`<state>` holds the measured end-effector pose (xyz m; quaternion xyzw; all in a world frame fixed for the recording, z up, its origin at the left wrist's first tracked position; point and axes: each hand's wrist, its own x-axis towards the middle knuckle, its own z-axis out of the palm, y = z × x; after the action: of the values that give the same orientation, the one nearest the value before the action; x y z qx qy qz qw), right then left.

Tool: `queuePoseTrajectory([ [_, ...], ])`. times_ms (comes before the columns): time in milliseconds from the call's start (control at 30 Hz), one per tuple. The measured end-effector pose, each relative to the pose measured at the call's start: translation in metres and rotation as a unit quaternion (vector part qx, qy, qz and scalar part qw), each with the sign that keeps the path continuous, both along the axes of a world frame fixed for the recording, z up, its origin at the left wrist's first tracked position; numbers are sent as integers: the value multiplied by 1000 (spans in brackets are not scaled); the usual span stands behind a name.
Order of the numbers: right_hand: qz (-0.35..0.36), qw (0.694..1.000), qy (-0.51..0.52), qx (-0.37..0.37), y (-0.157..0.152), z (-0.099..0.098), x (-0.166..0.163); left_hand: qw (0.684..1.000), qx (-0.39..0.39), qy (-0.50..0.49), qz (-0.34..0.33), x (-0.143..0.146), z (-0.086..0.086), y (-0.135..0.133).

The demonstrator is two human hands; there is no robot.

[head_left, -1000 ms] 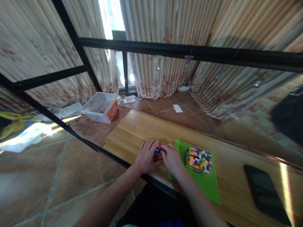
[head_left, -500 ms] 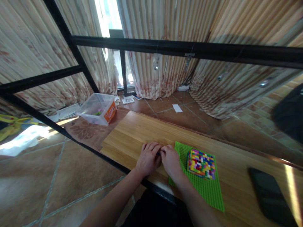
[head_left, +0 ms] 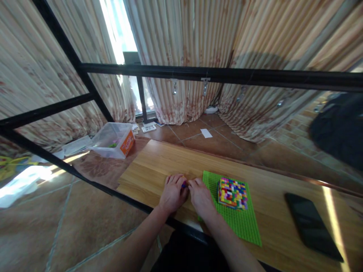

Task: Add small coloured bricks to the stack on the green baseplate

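My left hand [head_left: 172, 193] rests low over the wooden board with its fingers curled around a few small toy bricks [head_left: 184, 184]. Blue, red and a bit of orange show between the fingers; the rest of the bricks is covered. Close beside it, my right hand [head_left: 200, 197] has thumb and fingers pinched together at the edge of these bricks. Whether a piece sits in that pinch is too small to make out. To the right of my right hand lies a green baseplate [head_left: 241, 228], bearing a low block of many-coloured toy bricks [head_left: 233, 192].
A black phone or tablet [head_left: 312, 224] lies on the wooden board [head_left: 159, 158] at the right. A black metal rail [head_left: 198, 71] crosses above the far side. On the floor stand a clear plastic box [head_left: 113, 141] with an orange label and a white card [head_left: 206, 133].
My hands have parted slightly, and more of the coloured bricks shows between them. The whole view has shifted a little; the brick block stays on the baseplate.
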<state>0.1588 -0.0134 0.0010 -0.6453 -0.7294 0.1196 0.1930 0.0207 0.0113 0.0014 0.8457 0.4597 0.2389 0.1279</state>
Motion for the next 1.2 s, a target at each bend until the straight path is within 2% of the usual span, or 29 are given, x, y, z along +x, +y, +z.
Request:
queuePoseTrajectory([
  [167, -1, 999, -35, -19, -2, 3, -4, 1000, 6, 6, -1, -1, -2, 1],
  [300, -26, 999, -20, -16, -7, 6, -3, 1000, 12, 9, -5, -3, -3, 3],
  [433, -58, 995, 75, 29, -27, 11, 3, 1000, 21, 12, -3, -3, -4, 3],
  [567, -101, 972, 193, 84, -55, 18, 18, 999, 30, 11, -3, -3, -5, 4],
  [767, -223, 912, 328, 107, -96, 26, 63, 999, 32, 14, -8, -3, -6, 6],
  [933, -310, 845, 425, 90, -111, 27, 90, 999, 33, 16, -12, -4, -6, 8],
  [1100, -316, 761, 561, 77, -108, 24, 92, 999, 34, 19, -26, -4, -5, 8],
  [1200, -296, 731, 611, 65, -107, 26, 91, 999, 32, 22, -36, -4, -3, 6],
])
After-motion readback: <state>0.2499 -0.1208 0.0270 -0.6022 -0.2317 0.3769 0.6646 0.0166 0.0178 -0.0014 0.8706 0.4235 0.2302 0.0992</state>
